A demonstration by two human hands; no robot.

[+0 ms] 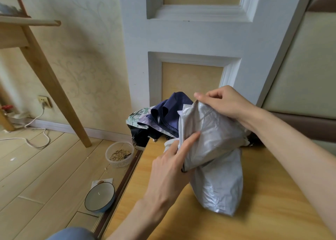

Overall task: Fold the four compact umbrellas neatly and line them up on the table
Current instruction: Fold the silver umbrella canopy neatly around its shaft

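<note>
A silver-grey compact umbrella [216, 167] is held above the wooden table [263, 203], its crumpled canopy hanging down to the tabletop. My left hand [169, 168] grips its lower left side, with the index finger stretched out across the fabric. My right hand [223, 103] pinches the canopy's top edge. Behind it, at the table's far edge by the door, lies a heap of other umbrellas: a navy blue one [171, 110], one with a green leaf print [138, 116] and a black one [141, 134].
A white panelled door [200, 39] stands behind the table. On the floor to the left are a plastic tub of seeds [120, 154], a blue-rimmed bowl [100, 197], a white cable [36, 130] and a wooden furniture leg [52, 83].
</note>
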